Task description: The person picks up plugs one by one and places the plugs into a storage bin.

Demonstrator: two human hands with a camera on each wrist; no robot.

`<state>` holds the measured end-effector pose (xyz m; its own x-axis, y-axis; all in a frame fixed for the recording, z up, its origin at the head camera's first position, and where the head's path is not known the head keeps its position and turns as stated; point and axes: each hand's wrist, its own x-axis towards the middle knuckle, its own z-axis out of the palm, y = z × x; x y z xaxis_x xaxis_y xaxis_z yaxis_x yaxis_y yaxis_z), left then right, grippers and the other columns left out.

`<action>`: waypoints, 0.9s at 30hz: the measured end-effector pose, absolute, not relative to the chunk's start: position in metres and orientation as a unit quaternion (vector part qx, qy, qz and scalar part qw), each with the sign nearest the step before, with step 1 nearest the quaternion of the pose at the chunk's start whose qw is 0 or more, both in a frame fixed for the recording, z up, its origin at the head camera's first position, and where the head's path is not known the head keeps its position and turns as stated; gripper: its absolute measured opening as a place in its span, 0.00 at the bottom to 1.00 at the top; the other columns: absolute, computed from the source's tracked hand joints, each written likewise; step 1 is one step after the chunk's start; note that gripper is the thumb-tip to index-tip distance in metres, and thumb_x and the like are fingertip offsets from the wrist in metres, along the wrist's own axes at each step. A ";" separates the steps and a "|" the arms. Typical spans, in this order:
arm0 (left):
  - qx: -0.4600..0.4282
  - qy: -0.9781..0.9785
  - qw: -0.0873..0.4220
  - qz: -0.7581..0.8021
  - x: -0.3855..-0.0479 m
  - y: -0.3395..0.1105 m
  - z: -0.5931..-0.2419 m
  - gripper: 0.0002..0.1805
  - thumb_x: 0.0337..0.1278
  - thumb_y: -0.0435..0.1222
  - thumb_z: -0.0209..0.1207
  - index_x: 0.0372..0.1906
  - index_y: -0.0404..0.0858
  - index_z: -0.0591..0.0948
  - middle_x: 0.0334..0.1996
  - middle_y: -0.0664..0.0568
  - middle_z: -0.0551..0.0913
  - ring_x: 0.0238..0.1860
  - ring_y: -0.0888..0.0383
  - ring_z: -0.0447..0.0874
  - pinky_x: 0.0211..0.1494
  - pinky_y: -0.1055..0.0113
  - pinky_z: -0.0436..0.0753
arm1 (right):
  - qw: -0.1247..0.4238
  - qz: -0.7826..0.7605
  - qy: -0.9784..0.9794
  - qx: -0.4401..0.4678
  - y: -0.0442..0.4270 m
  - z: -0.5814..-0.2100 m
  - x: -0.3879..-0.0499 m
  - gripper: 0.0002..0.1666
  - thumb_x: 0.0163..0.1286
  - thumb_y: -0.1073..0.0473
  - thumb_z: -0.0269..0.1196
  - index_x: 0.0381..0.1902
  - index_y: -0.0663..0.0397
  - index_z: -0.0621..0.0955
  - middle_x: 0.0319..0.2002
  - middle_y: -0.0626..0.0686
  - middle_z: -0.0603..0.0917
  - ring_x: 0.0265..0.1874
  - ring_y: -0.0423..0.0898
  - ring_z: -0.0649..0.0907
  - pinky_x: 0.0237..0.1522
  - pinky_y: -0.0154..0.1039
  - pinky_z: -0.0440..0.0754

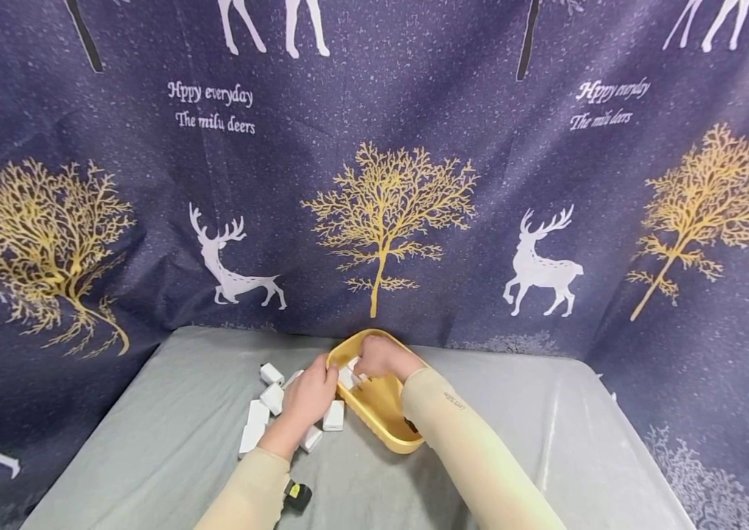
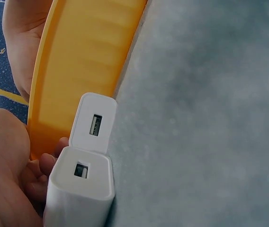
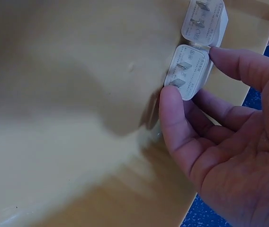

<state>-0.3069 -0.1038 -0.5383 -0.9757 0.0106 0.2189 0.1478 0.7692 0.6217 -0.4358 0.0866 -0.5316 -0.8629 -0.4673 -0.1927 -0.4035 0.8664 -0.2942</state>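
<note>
A yellow plastic basket (image 1: 381, 419) stands slantwise on the grey cloth. My left hand (image 1: 311, 390) grips its left rim, the thumb over the edge and the fingers against the outer wall. Inside, toward the far end, my right hand (image 3: 238, 142) pinches a white charger plug (image 3: 186, 71) between thumb and fingers, its metal prongs facing the wrist camera. A second white plug (image 3: 204, 21) sits right beside it against the basket wall. Outside the basket, two white chargers with USB ports stand by the left hand, a nearer charger (image 2: 81, 175) and a farther charger (image 2: 95, 118).
More white chargers lie loosely left of the basket, among them one charger (image 1: 271, 374) at the back and another charger (image 1: 333, 416) near the basket wall. A dark blue curtain (image 1: 414, 110) with deer and trees hangs behind the grey surface (image 1: 513, 412).
</note>
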 end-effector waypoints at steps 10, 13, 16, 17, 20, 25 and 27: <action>-0.041 -0.935 0.102 -0.337 -0.307 -0.103 -0.539 0.23 0.88 0.47 0.49 0.71 0.41 0.81 0.55 0.43 0.92 0.49 0.35 0.92 0.45 0.37 0.85 | 0.136 -0.125 0.950 -0.251 0.088 -0.529 -0.434 0.24 0.59 0.53 0.70 0.11 0.38 0.69 0.10 0.38 0.70 0.11 0.38 0.66 0.19 0.35 0.66; -0.040 -0.936 0.099 -0.335 -0.307 -0.103 -0.538 0.23 0.88 0.47 0.49 0.72 0.41 0.81 0.55 0.43 0.92 0.49 0.35 0.92 0.45 0.37 0.85 | 0.148 -0.131 0.947 -0.251 0.086 -0.521 -0.426 0.26 0.60 0.50 0.73 0.12 0.39 0.70 0.11 0.40 0.74 0.11 0.38 0.71 0.20 0.35 0.69; -0.041 -0.936 0.095 -0.335 -0.307 -0.104 -0.537 0.23 0.89 0.47 0.48 0.72 0.41 0.81 0.55 0.43 0.92 0.49 0.36 0.92 0.46 0.37 0.85 | 0.162 -0.137 0.946 -0.246 0.083 -0.507 -0.414 0.26 0.60 0.49 0.76 0.15 0.41 0.71 0.14 0.43 0.79 0.14 0.40 0.79 0.21 0.36 0.74; -0.041 -0.937 0.094 -0.335 -0.307 -0.104 -0.537 0.23 0.89 0.47 0.48 0.73 0.41 0.80 0.55 0.43 0.92 0.49 0.36 0.92 0.45 0.37 0.86 | 0.168 -0.138 0.945 -0.243 0.082 -0.502 -0.410 0.26 0.61 0.49 0.77 0.15 0.42 0.72 0.15 0.44 0.80 0.15 0.41 0.80 0.22 0.36 0.75; -0.042 -0.937 0.090 -0.335 -0.306 -0.104 -0.536 0.24 0.89 0.47 0.48 0.73 0.40 0.80 0.56 0.42 0.92 0.49 0.36 0.92 0.45 0.37 0.86 | 0.171 -0.138 0.946 -0.240 0.079 -0.494 -0.402 0.25 0.60 0.50 0.78 0.17 0.43 0.73 0.16 0.45 0.81 0.17 0.41 0.83 0.23 0.36 0.78; -0.042 -0.937 0.088 -0.336 -0.305 -0.104 -0.535 0.24 0.89 0.47 0.48 0.73 0.40 0.80 0.56 0.42 0.92 0.49 0.36 0.92 0.45 0.38 0.86 | 0.164 -0.132 0.946 -0.245 0.079 -0.497 -0.403 0.23 0.60 0.50 0.77 0.18 0.43 0.74 0.18 0.44 0.82 0.18 0.41 0.82 0.24 0.36 0.78; -0.041 -0.937 0.087 -0.336 -0.305 -0.104 -0.534 0.24 0.89 0.47 0.48 0.73 0.40 0.80 0.55 0.42 0.92 0.49 0.36 0.92 0.45 0.38 0.86 | 0.163 -0.132 0.947 -0.244 0.080 -0.499 -0.404 0.22 0.61 0.50 0.77 0.18 0.44 0.74 0.18 0.44 0.82 0.18 0.41 0.82 0.25 0.35 0.78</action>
<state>-0.3052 -0.1038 -0.5343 -0.9813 0.0184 0.1914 0.1360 0.7702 0.6232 -0.4036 0.0797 -0.4986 -0.8275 -0.5056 -0.2443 -0.4194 0.8458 -0.3298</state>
